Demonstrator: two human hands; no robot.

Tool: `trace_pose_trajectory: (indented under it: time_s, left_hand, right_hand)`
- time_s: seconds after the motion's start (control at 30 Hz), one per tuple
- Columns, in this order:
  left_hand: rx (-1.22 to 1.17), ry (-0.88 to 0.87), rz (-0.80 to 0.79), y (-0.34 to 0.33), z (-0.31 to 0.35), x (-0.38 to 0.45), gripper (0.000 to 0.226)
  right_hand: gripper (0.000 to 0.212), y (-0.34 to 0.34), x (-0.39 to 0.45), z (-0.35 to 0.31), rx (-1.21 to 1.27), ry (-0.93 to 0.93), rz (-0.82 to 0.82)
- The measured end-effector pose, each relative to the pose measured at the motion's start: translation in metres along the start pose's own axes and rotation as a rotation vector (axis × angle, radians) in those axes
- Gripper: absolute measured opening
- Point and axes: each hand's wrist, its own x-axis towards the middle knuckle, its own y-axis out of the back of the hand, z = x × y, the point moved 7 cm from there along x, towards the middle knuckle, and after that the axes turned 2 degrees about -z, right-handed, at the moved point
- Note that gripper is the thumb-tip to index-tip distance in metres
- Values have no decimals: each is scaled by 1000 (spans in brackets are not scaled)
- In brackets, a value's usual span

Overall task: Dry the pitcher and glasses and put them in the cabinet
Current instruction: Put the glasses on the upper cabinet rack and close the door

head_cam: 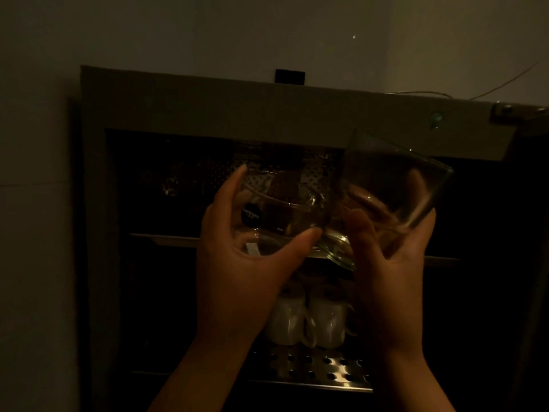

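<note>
The scene is dim. My left hand (237,263) grips a short clear glass (285,215) with a round black sticker on its side, thumb and fingers curled around it. My right hand (392,257) grips a taller clear glass (392,179), tilted to the right, its thick base low near my thumb. The two glasses touch or nearly touch at their bases. Both are held up in front of the open cabinet (208,108), level with its upper shelf (166,239). No pitcher is in sight.
Two white mugs (309,319) stand upside down on a perforated metal shelf (315,367) in the cabinet's lower part. The upper shelf's back shows a perforated panel (315,173). A door edge (531,233) stands at the right. A wall lies left and above.
</note>
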Motion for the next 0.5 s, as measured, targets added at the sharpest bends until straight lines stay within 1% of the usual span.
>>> trace_pose_trajectory:
  time_s: [0.13, 0.23, 0.3, 0.33, 0.43, 0.5]
  left_hand:
    - [-192, 85, 2, -4, 1, -4, 86]
    - [-311, 86, 29, -1, -1, -4, 79]
    - [-352, 82, 16, -2, 0, -3, 69]
    - [-364, 79, 0, -3, 1, -3, 68]
    - [-330, 79, -62, -5, 3, -3, 80]
    - [-284, 92, -97, -6, 3, -1, 82]
  right_hand:
    - [91, 0, -7, 4, 97, -29, 4]
    - [97, -2, -11, 3, 156, -61, -15]
    - [96, -4, -13, 1, 156, -64, -47]
    - [95, -5, -13, 1, 163, -67, -59]
    - [95, -4, -13, -2, 156, -65, -86]
    - [95, -4, -14, -6, 139, -64, -100]
